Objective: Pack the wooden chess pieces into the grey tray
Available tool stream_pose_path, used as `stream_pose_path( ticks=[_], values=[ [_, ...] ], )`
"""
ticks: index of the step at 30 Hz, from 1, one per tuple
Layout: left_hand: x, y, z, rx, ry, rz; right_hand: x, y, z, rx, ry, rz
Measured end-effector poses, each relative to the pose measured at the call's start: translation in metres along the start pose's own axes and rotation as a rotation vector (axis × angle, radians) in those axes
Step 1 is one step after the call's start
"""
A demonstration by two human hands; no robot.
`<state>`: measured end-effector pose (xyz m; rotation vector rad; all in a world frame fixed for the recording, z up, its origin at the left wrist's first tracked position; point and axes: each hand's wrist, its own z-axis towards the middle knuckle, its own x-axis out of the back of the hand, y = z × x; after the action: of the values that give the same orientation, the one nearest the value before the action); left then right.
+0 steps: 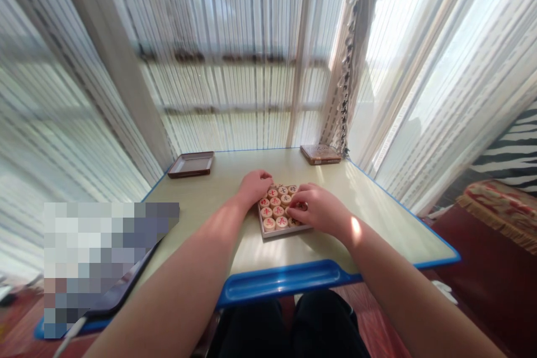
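Observation:
A shallow box (285,231) with a pale rim lies on the table in front of me. Rows of round wooden Chinese chess pieces (278,211) fill it, with red and dark characters on their tops. At the box's far left corner is my left hand (255,185), its fingers curled by the back row; what they grip, if anything, is hidden. My right hand (312,205) lies over the box's right side, fingers closed around a chess piece there. It covers several pieces in the right columns.
On the pale table (235,246) with blue edging, an open brown box lid (192,164) lies far left. A closed brown box (321,154) sits far right. At left is a blurred-out device (126,285) with a white cable (71,337). Curtains (235,84) hang behind.

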<state>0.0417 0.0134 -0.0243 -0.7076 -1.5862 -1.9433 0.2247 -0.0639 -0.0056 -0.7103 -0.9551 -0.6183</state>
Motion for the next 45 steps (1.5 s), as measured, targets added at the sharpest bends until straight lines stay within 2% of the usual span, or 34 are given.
stream_pose_path(
  ticks=[6,10,16,22,31,39,45],
  values=[
    [-0.0008,-0.0004,-0.0006,0.006,-0.002,-0.023,-0.0003,0.0026,0.0024,0.018,-0.048,0.077],
    [-0.0005,-0.0014,-0.0001,-0.003,0.002,-0.020,0.0015,0.0021,0.0018,-0.004,-0.020,0.091],
    [0.0010,-0.0025,-0.0011,0.011,-0.037,-0.124,0.0026,-0.0018,0.0025,-0.001,-0.064,0.073],
    [0.0027,-0.0020,-0.0005,-0.024,-0.071,-0.081,0.0018,-0.0012,0.0038,0.035,-0.075,0.087],
    [0.0065,-0.0024,-0.0008,0.040,-0.107,-0.203,0.0027,-0.0019,0.0038,0.056,-0.074,0.119],
    [0.0084,0.0029,-0.0017,0.056,-0.122,-0.140,0.0037,-0.0011,0.0052,0.063,-0.104,0.148],
    [0.0074,0.0005,0.0035,0.055,-0.065,0.019,0.0055,-0.0010,0.0037,0.014,-0.078,0.122]
  ],
)
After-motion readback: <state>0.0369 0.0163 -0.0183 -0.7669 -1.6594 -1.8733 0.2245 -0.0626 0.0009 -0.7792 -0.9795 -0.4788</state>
